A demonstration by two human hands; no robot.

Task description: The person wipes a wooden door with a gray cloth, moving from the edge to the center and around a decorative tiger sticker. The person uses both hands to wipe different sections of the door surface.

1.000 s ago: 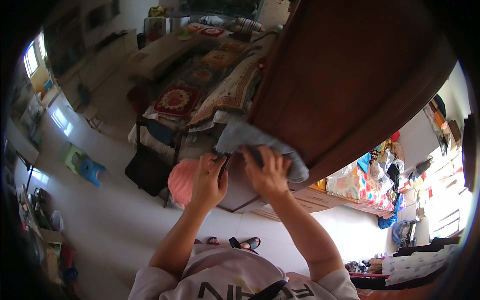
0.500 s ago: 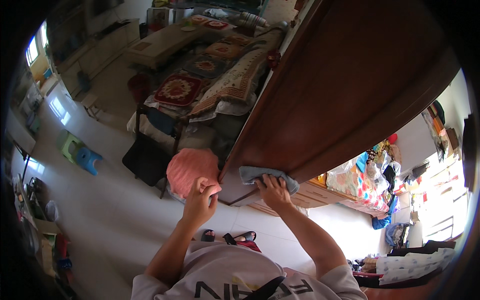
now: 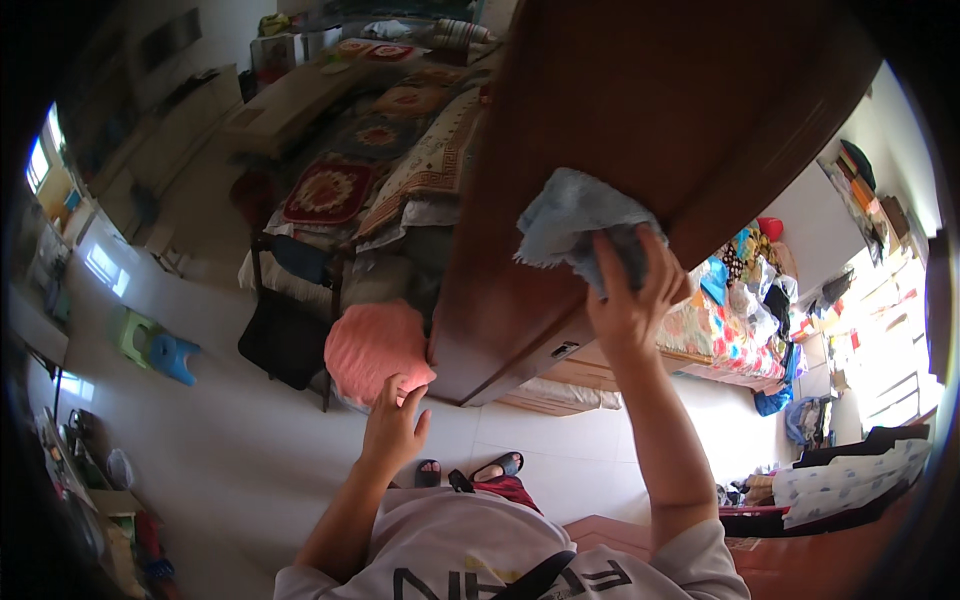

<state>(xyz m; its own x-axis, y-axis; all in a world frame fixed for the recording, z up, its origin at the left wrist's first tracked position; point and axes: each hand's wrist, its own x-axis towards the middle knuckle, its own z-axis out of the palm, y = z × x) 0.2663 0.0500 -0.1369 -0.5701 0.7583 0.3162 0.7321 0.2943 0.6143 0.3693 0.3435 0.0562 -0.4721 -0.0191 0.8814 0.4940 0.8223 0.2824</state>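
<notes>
right fingers grip a blue cloth against the upper-centre brown panel, wiping seemingly unfinished; left fingers, half-curled, appear empty.

right arm extended forward, right grip farther out than the left, its fingers spread and curled in a hold, left arm reaching less far, left grip slack, thumb apart
</notes>
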